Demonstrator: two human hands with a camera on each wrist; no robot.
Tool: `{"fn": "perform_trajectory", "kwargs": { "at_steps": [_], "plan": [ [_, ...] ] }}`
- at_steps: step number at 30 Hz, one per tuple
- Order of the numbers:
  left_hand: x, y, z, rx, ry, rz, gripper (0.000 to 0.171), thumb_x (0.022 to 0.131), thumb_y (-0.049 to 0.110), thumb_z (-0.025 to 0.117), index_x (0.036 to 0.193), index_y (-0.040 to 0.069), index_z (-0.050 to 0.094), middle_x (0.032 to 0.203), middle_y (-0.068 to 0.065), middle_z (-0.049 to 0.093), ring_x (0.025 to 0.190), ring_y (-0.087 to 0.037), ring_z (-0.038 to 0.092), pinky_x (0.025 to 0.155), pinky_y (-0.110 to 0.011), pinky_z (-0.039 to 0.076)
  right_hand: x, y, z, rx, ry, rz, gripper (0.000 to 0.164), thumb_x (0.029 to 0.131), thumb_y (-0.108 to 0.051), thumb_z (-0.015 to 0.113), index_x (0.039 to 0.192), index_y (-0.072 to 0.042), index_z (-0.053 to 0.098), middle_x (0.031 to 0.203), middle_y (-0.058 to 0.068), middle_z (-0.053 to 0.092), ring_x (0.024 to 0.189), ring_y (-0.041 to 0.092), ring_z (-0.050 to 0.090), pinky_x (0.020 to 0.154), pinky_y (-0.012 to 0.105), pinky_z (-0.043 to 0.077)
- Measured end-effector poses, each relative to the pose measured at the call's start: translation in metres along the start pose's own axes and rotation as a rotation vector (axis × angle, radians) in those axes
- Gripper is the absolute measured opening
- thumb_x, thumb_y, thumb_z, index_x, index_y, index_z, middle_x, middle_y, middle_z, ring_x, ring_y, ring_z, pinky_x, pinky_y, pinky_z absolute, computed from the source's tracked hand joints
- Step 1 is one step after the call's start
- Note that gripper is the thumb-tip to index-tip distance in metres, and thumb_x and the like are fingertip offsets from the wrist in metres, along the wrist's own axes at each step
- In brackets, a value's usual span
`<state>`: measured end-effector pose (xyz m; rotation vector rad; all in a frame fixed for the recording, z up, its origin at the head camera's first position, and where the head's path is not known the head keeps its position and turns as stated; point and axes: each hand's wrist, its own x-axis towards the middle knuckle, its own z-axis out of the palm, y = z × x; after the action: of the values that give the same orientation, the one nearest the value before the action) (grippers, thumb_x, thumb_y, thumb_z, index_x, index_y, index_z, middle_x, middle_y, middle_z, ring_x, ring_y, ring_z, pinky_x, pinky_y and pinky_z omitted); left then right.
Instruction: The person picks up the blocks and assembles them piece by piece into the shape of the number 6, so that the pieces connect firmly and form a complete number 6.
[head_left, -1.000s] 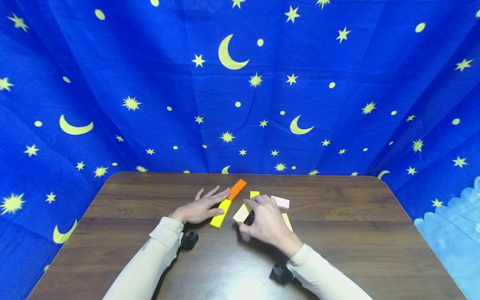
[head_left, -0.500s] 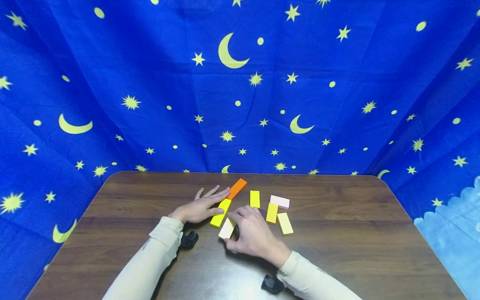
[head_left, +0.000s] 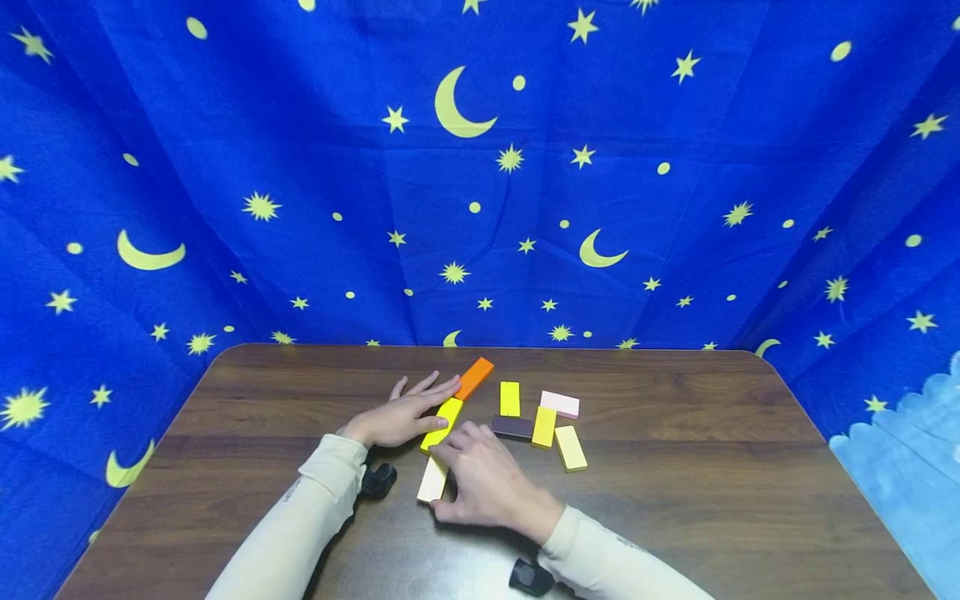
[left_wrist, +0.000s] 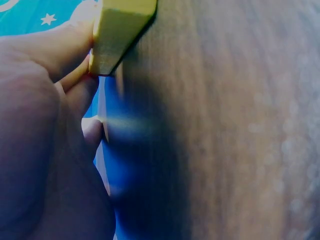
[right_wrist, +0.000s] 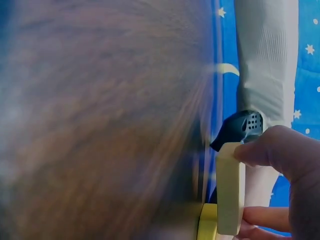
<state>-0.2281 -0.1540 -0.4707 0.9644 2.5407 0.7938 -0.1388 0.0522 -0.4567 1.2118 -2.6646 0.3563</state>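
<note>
In the head view, my left hand (head_left: 399, 419) lies with its fingers straight, the thumb touching a yellow block (head_left: 451, 412) and a fingertip at an orange block (head_left: 476, 377). These two blocks lie end to end in a slanted line. The left wrist view shows the thumb against the side of the yellow block (left_wrist: 122, 35). My right hand (head_left: 491, 479) pinches a cream block (head_left: 432, 482) between thumb and fingers, at the near end of the yellow one. In the right wrist view, the cream block (right_wrist: 230, 192) covers part of the yellow block (right_wrist: 207, 225).
Loose blocks lie right of the hands: a yellow block (head_left: 510, 398), a dark brown block (head_left: 512, 427), a deeper yellow block (head_left: 543, 427), a pink block (head_left: 561, 404) and a pale yellow block (head_left: 571, 448). All are on a wooden table (head_left: 697, 467) before a blue curtain.
My right hand has brought the cream block left and nearer to me, down to the yellow block's near end. The dark brown block has come into sight. The left hand stays put.
</note>
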Motion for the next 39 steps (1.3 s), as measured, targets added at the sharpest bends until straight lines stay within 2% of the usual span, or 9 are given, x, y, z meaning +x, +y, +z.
{"fn": "perform_trajectory", "kwargs": {
  "at_steps": [9,27,33,36,39],
  "plan": [
    [0.0004,-0.0012,0.0008,0.008,0.003,-0.012,0.063,0.106,0.036,0.051,0.161,0.016,0.026,0.166,0.000,0.021,0.154,-0.033,0.004,0.115,-0.067,-0.009,0.0050,-0.0023,0.0043,-0.041,-0.006,-0.068,0.062,0.073,-0.055,0.081,0.119,-0.015,0.073,0.110,-0.003,0.072,0.107,0.015,0.058,0.086,0.029,0.047],
    [0.0004,0.0001,0.0010,-0.021,-0.002,-0.020,0.062,0.106,0.035,0.051,0.160,0.016,0.027,0.166,0.000,0.020,0.155,-0.031,0.002,0.115,-0.065,-0.011,0.0060,-0.0018,0.0076,-0.012,-0.040,-0.081,0.053,0.078,-0.052,0.080,0.118,-0.017,0.073,0.114,-0.009,0.072,0.107,0.012,0.057,0.084,0.027,0.046],
    [0.0000,-0.0003,0.0008,-0.029,-0.004,-0.011,0.062,0.106,0.034,0.051,0.160,0.015,0.026,0.166,-0.001,0.020,0.154,-0.032,0.003,0.115,-0.065,-0.012,0.0032,-0.0011,0.0070,0.012,-0.058,-0.046,0.057,0.080,-0.056,0.078,0.122,-0.018,0.071,0.120,-0.007,0.069,0.114,0.014,0.056,0.096,0.038,0.049],
    [0.0001,-0.0008,0.0005,-0.030,-0.007,-0.009,0.062,0.106,0.034,0.050,0.160,0.016,0.026,0.166,-0.001,0.020,0.155,-0.031,0.003,0.115,-0.064,-0.012,0.0006,-0.0022,0.0064,0.032,-0.054,0.012,0.063,0.078,-0.059,0.078,0.124,-0.017,0.071,0.121,-0.003,0.068,0.114,0.016,0.058,0.100,0.042,0.049],
    [-0.0001,-0.0018,0.0006,-0.030,-0.007,-0.010,0.062,0.106,0.034,0.050,0.161,0.016,0.026,0.167,-0.001,0.020,0.155,-0.031,0.002,0.116,-0.064,-0.012,-0.0018,-0.0046,0.0061,0.068,-0.043,0.095,0.068,0.076,-0.061,0.080,0.125,-0.015,0.070,0.121,0.001,0.068,0.113,0.019,0.059,0.101,0.040,0.049]
  ]
}}
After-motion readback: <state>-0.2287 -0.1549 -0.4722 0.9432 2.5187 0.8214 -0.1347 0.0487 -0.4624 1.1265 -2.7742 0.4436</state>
